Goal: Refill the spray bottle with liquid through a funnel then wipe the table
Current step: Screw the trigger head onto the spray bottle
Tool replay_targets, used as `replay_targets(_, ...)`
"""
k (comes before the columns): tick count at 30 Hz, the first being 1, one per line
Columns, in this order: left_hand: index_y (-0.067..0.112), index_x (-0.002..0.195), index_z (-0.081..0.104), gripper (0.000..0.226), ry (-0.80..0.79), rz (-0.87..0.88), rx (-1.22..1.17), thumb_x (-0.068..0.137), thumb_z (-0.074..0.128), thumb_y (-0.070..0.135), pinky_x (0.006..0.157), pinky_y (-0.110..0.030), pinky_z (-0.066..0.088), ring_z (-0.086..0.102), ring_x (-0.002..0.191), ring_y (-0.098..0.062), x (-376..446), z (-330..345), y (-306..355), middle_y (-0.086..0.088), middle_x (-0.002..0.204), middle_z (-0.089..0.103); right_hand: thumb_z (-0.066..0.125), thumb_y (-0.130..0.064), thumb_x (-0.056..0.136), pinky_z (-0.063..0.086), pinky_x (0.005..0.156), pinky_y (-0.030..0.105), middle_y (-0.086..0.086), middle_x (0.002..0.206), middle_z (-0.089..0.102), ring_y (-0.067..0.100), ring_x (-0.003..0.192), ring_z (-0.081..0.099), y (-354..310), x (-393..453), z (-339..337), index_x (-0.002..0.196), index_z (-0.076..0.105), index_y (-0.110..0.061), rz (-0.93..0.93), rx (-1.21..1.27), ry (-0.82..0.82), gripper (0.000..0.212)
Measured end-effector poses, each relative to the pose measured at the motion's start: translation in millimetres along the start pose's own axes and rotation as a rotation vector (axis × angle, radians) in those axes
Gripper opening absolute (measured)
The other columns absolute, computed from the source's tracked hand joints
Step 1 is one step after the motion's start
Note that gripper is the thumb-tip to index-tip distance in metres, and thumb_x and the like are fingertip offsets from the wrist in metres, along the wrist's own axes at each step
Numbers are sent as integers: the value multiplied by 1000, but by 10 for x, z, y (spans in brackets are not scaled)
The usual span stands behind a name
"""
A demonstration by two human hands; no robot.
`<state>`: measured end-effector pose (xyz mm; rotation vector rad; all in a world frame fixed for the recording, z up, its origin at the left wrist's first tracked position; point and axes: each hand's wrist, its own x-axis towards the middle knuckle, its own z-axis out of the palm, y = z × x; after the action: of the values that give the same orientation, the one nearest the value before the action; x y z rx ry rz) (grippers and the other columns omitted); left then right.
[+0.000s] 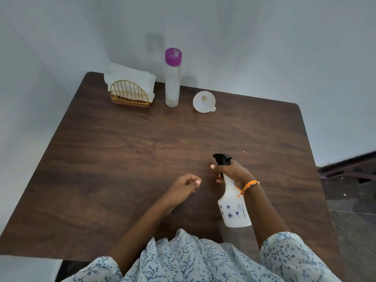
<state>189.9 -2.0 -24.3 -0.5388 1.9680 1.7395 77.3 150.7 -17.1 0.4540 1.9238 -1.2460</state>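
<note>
Our right hand point(230, 169) grips the light, stiff plastic spray bottle point(234, 204) at its neck; left hand point(183, 185), at nine o'clock, hangs loosely curled, empty

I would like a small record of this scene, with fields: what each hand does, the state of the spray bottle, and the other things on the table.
right hand: right hand grips the neck of the spray bottle
left hand: left hand holds nothing, fingers loosely curled, beside the bottle
spray bottle: white, black spray head still on
funnel: funnel lies on the table, at the far edge
liquid bottle: clear bottle with purple cap, upright
napkins: napkin holder at the far left
</note>
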Motion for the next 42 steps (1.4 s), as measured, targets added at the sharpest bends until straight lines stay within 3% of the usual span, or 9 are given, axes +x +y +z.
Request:
replay_targets(5,23,106,61,18,-8,-15,2,95,47,24,80,-18,45,58,87,-6,13,7,4,7,98,61,71,-10,80,58,60,32,12,78,53,19,72,55,-55,-28,-78,89,53,-6,5,31,-27,20)
replay_targets(8,22,106,61,18,-19,-24,13,95,46,24,80,-18,45,57,87,-6,30,20,23,5,100,61,69,-13,82,59,65,37,13,87,59,20,78,60,-100,-54,-216,109,55,-9,-79,140,-75,31)
replay_targets(13,21,111,59,22,-39,-26,61,96,44,25,71,-14,41,56,90,-4,101,57,219,7,104,60,62,-20,86,52,53,22,15,86,64,14,55,57,-340,-71,-466,102,57,-7,-189,328,-105,21)
replay_targets(17,15,112,59,23,-23,11,67,96,44,23,63,-6,39,55,85,-5,203,74,419,6,101,59,70,-17,80,49,88,38,10,87,66,28,93,62,-578,64,-614,98,61,-15,-347,398,28,20)
replay_targets(22,19,108,60,21,-29,48,70,95,44,24,69,-12,41,57,87,-7,416,60,668,5,102,60,79,-14,70,45,70,34,4,69,54,22,74,51,-945,219,-745,84,62,-6,-508,426,192,24)
replay_targets(27,24,103,62,17,-12,70,56,93,48,26,72,-16,42,60,84,-4,661,36,843,8,100,63,79,-9,70,44,70,32,4,64,49,20,69,49,-1323,503,-869,74,57,-1,-730,411,244,24)
replay_targets(30,25,104,63,17,-20,70,78,91,53,29,68,-11,41,60,83,-3,800,20,943,13,95,61,80,-12,68,41,65,34,4,63,47,21,66,46,-1521,715,-946,86,58,10,-786,379,269,37)
replay_targets(34,24,106,63,17,9,69,71,91,54,26,62,1,40,59,82,-1,951,-33,1039,14,90,59,81,-12,67,42,63,28,-3,66,50,15,63,47,-1747,981,-1003,79,59,-5,-819,335,276,27)
replay_targets(42,32,108,60,32,-2,89,26,80,70,22,80,-13,47,64,92,-3,1129,-174,1088,11,108,63,83,-10,64,41,59,16,-12,59,46,6,57,47,-1992,1406,-1016,99,55,6,-831,389,347,48)
